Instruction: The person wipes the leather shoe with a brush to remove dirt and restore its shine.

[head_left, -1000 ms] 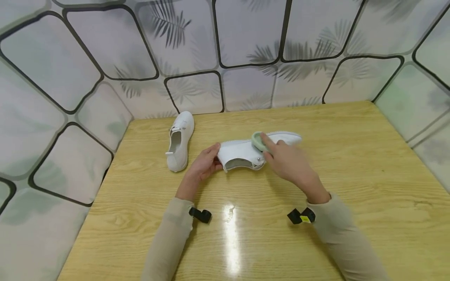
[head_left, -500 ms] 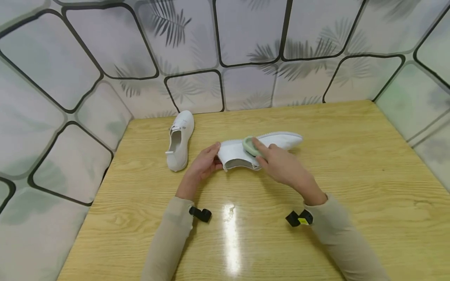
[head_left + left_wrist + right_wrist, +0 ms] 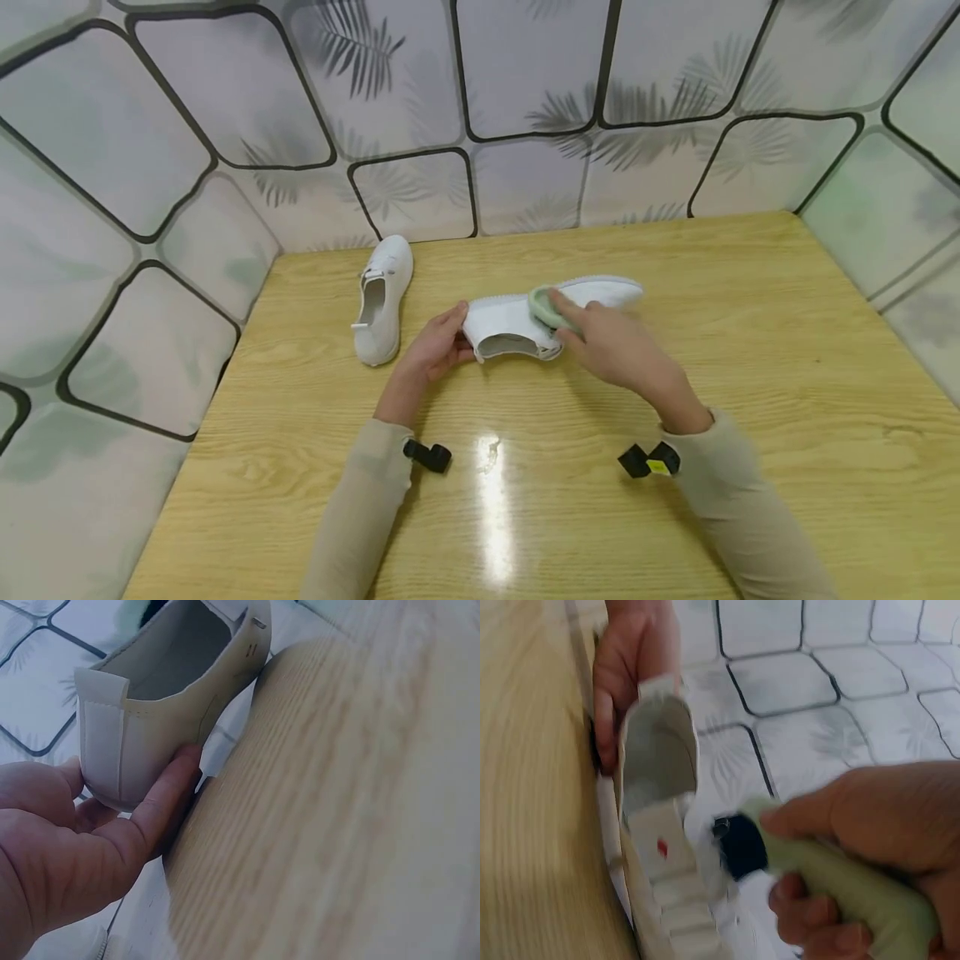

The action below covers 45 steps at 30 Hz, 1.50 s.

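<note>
A white slip-on shoe [image 3: 498, 318] lies tipped on its side, its opening facing the person and its toe pointing right. The left hand [image 3: 435, 348] holds it by the heel; in the left wrist view the fingers [image 3: 161, 799] reach beneath the heel and along its side. With the right hand [image 3: 618, 346] the person grips a light green brush [image 3: 542, 307] over the middle of the shoe. The right wrist view shows its dark bristles [image 3: 744, 846] against the shoe's side, near the strap across the instep, and the fingers wrapped round the handle.
A matching white shoe [image 3: 388, 329] stands upright on the wooden table [image 3: 750, 333], left of the left hand. Patterned panels [image 3: 525, 183] rise along the back and both sides of the table. A black device [image 3: 427, 457] sits at each wrist.
The right hand slid the brush left along the shoe, then back a little to the right. The left hand and the held shoe stay nearly in place.
</note>
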Each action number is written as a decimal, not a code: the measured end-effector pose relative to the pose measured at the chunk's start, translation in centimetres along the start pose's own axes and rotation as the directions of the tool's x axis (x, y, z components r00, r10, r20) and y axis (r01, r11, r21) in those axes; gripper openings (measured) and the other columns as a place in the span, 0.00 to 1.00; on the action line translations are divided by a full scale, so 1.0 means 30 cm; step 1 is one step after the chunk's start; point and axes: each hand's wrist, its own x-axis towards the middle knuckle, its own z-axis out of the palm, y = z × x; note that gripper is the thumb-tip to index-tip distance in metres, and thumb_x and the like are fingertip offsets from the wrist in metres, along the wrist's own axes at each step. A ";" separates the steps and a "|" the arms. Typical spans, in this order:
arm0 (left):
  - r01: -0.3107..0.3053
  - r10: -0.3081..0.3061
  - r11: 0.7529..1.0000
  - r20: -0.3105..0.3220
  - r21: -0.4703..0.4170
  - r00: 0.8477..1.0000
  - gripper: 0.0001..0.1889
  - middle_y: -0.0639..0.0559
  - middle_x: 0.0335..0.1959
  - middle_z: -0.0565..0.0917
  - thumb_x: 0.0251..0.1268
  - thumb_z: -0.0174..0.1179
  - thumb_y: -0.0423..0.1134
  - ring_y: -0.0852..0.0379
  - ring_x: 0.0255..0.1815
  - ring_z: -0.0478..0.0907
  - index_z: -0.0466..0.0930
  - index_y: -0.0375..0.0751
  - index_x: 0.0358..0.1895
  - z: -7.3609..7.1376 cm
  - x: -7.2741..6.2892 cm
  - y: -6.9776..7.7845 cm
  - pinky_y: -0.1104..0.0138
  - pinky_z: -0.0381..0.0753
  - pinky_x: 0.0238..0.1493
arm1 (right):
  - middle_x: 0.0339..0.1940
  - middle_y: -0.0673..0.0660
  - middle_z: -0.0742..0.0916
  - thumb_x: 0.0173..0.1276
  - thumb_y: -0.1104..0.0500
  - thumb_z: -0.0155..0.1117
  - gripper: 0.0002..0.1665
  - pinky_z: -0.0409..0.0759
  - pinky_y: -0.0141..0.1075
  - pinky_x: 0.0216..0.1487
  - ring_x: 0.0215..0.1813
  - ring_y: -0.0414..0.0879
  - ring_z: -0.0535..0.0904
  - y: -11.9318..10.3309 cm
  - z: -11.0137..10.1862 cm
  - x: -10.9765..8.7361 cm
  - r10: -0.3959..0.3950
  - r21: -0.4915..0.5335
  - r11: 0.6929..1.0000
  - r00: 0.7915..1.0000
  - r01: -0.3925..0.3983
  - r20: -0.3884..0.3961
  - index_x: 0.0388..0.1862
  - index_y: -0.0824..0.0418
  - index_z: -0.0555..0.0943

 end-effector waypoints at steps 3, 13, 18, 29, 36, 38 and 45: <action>-0.001 0.001 1.000 0.013 -0.014 1.000 0.29 0.47 0.37 0.78 0.82 0.38 0.51 0.57 0.34 0.80 0.62 0.29 0.70 0.003 0.004 0.003 0.68 0.82 0.36 | 0.40 0.66 0.80 0.80 0.52 0.49 0.35 0.70 0.38 0.26 0.25 0.47 0.70 -0.017 -0.001 0.003 -0.054 0.046 0.998 0.997 0.052 0.060 0.81 0.53 0.54; 0.004 -0.004 1.000 0.007 0.001 1.000 0.29 0.46 0.37 0.79 0.82 0.37 0.51 0.57 0.34 0.81 0.61 0.29 0.71 -0.003 0.001 0.005 0.67 0.82 0.35 | 0.46 0.70 0.80 0.80 0.52 0.48 0.35 0.69 0.38 0.21 0.24 0.49 0.71 0.015 -0.021 -0.018 0.061 -0.049 0.997 0.998 -0.063 -0.029 0.81 0.54 0.53; 0.004 -0.003 1.000 0.020 -0.009 1.000 0.29 0.46 0.37 0.78 0.82 0.37 0.51 0.57 0.34 0.81 0.62 0.29 0.70 -0.003 0.002 0.001 0.68 0.82 0.35 | 0.41 0.64 0.81 0.79 0.51 0.51 0.34 0.70 0.37 0.24 0.25 0.46 0.72 -0.067 0.041 0.002 -0.068 0.014 0.998 0.996 0.068 0.055 0.81 0.51 0.56; 0.018 -0.018 1.000 -0.012 -0.004 1.000 0.29 0.46 0.37 0.78 0.82 0.38 0.52 0.57 0.34 0.81 0.63 0.31 0.70 -0.009 -0.001 0.000 0.68 0.82 0.34 | 0.38 0.63 0.79 0.80 0.52 0.50 0.35 0.72 0.38 0.25 0.25 0.47 0.71 -0.063 0.080 0.023 -0.079 0.001 0.997 0.997 0.079 -0.016 0.81 0.54 0.54; 0.009 -0.009 1.000 0.008 -0.016 1.000 0.30 0.47 0.35 0.79 0.82 0.37 0.52 0.57 0.33 0.81 0.62 0.29 0.70 -0.002 0.001 0.001 0.67 0.83 0.35 | 0.36 0.62 0.79 0.80 0.52 0.51 0.35 0.70 0.38 0.26 0.25 0.47 0.71 -0.078 0.096 0.035 -0.103 0.037 0.994 0.994 0.105 -0.041 0.81 0.52 0.55; 0.008 -0.008 1.000 0.006 -0.023 1.000 0.30 0.47 0.35 0.79 0.82 0.36 0.52 0.57 0.32 0.81 0.62 0.29 0.71 -0.001 0.001 0.000 0.66 0.83 0.35 | 0.38 0.63 0.78 0.80 0.51 0.50 0.35 0.70 0.38 0.24 0.25 0.48 0.70 -0.074 0.097 0.036 -0.062 0.024 0.998 0.996 0.064 -0.065 0.81 0.52 0.55; 0.011 -0.011 1.000 -0.006 -0.013 1.000 0.30 0.45 0.36 0.79 0.82 0.37 0.52 0.56 0.33 0.81 0.63 0.29 0.70 -0.001 -0.002 0.002 0.67 0.83 0.35 | 0.37 0.60 0.79 0.79 0.51 0.52 0.35 0.72 0.38 0.27 0.26 0.46 0.71 -0.095 0.119 0.053 -0.152 0.063 0.986 0.988 0.152 -0.008 0.81 0.49 0.55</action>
